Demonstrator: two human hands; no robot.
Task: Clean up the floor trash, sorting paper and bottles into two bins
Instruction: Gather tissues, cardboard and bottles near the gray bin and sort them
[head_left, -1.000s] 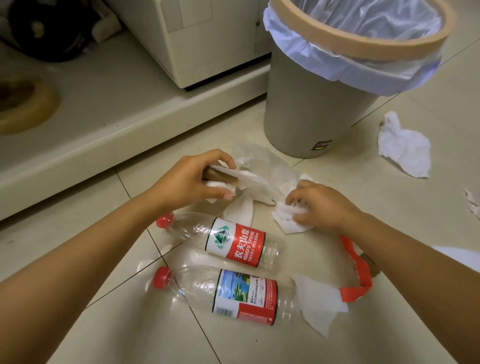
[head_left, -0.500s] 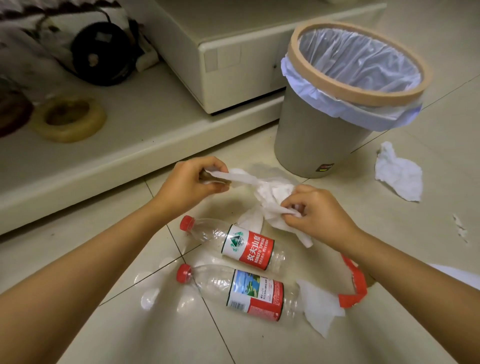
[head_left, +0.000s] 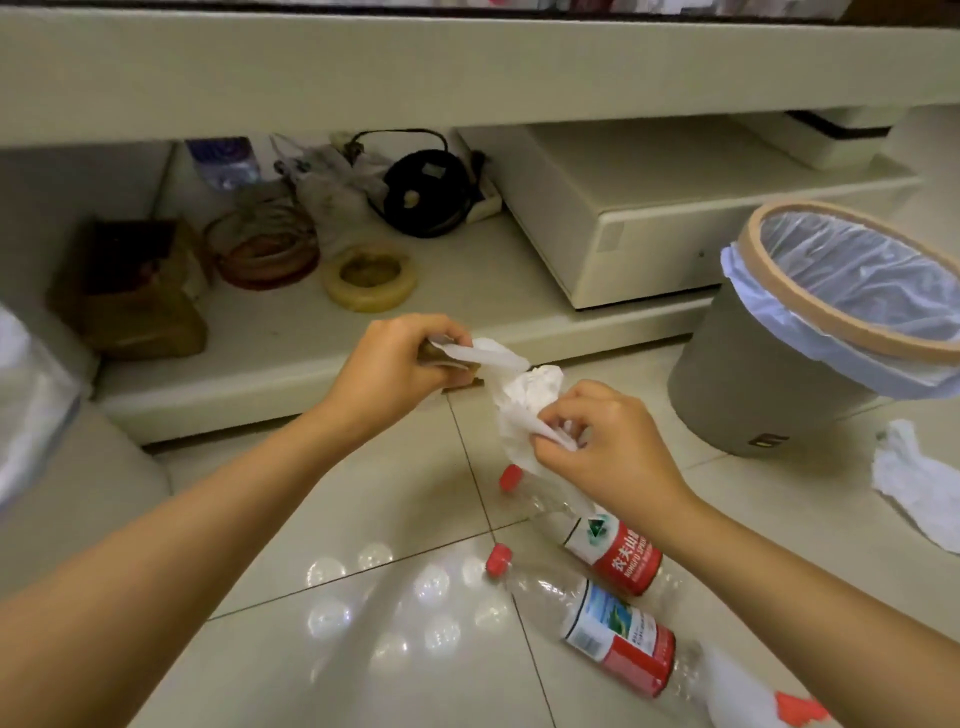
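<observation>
Lifted higher off the floor (head_left: 322, 613) than before, the crumpled tissue (head_left: 524, 395) hangs between left hand (head_left: 387, 366) and right hand (head_left: 597, 441), both pinching it above two bottles (head_left: 613, 556), left of the bin (head_left: 769, 374).

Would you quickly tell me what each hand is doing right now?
Left hand: gripping one end of the crumpled tissue.
Right hand: pinching the tissue's other end.

paper wad (head_left: 524, 395): white, crumpled, held up off the floor
bottles (head_left: 615, 556) (head_left: 618, 636): two, clear, red caps, lying side by side
bin (head_left: 810, 332): grey, upright, bag inside
loose paper (head_left: 914, 488): white, on floor beside bin
</observation>
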